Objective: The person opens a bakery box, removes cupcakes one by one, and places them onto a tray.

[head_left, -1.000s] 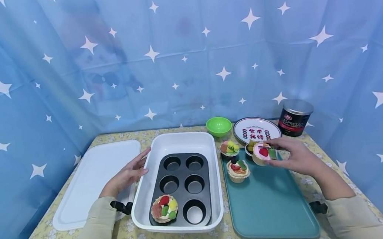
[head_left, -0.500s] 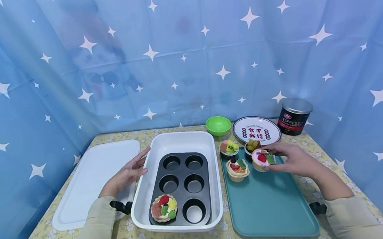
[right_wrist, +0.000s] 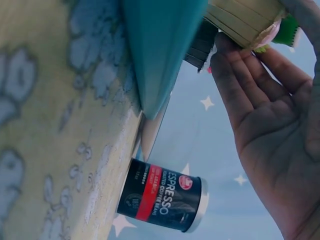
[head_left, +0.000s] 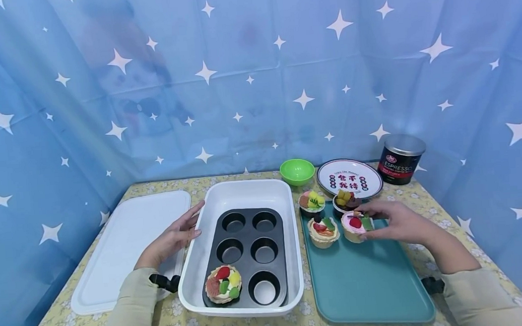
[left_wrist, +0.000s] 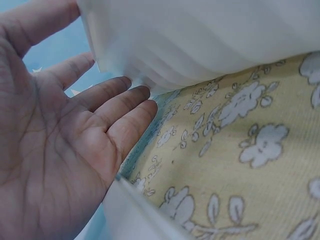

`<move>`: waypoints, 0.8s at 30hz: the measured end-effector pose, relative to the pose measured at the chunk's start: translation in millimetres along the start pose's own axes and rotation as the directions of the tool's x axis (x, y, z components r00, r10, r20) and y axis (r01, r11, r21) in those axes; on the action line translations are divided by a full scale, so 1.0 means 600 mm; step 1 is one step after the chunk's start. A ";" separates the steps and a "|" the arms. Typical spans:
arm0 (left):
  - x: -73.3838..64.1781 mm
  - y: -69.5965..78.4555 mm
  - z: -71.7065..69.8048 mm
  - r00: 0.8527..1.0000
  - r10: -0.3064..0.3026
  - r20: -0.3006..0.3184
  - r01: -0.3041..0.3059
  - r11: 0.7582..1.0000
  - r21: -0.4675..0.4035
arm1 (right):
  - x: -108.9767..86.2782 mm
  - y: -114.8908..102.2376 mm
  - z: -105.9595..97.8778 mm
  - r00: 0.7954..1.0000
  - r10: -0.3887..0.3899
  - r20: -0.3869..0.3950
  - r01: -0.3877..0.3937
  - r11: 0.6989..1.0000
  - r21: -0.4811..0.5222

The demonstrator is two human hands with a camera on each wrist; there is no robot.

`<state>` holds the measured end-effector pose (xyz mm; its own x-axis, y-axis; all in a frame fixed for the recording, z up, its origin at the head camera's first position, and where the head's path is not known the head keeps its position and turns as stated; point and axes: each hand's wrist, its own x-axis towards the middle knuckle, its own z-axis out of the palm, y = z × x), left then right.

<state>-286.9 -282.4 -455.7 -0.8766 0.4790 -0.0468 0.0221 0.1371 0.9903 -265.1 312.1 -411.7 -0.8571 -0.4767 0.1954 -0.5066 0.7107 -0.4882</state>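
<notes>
On the right, my right hand (head_left: pixel 399 219) pinches a toy cupcake (head_left: pixel 351 234) with pink cream, a red berry and a green leaf between thumb and fingers. The cupcake is low over the back of the teal tray (head_left: pixel 370 291); its pale pleated cup (right_wrist: pixel 245 20) shows in the right wrist view. Beside it stand a cream-topped cupcake (head_left: pixel 324 235), a kiwi one (head_left: pixel 312 205) and a dark one (head_left: pixel 345 200). My left hand (head_left: pixel 168 242) touches the left wall of a white basin (head_left: pixel 235 191), fingers extended. Inside lies a dark muffin tin (head_left: pixel 240 239) with a fruit tart (head_left: pixel 221 285) in its front-left cup.
A white lid (head_left: pixel 126 248) lies at the left on the flowered tablecloth. Along the back stand a green bowl (head_left: pixel 297 171), a white plate (head_left: pixel 345 169) with red lettering and a black espresso can (head_left: pixel 401 161). A blue starry curtain (head_left: pixel 257 102) hangs behind.
My right hand has lowered the pink cupcake toward the tray, moving it slightly left and nearer beside the cream-topped one. The left hand has stayed at the basin.
</notes>
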 end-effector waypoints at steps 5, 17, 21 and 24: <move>0.002 0.000 0.001 1.000 -0.011 -0.009 0.011 1.000 0.002 | 0.001 0.003 0.002 0.998 0.014 0.060 -0.015 1.000 0.012; 0.000 0.000 0.001 1.000 -0.006 -0.001 0.006 1.000 -0.002 | 0.004 0.006 0.007 0.997 -0.002 0.071 0.003 1.000 -0.015; -0.001 0.001 0.002 1.000 -0.003 -0.003 0.003 1.000 0.004 | 0.004 0.003 0.006 0.995 0.004 0.102 -0.004 1.000 0.006; 0.000 0.001 0.002 1.000 -0.004 -0.007 0.004 1.000 0.008 | 0.005 0.002 0.004 0.991 0.022 0.131 -0.026 0.999 0.030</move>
<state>-286.2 -281.4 -455.3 -0.8798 0.4728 -0.0501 0.0221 0.1458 0.9891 -268.1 310.6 -413.7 -0.8481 -0.5249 0.0713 -0.4811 0.7069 -0.5184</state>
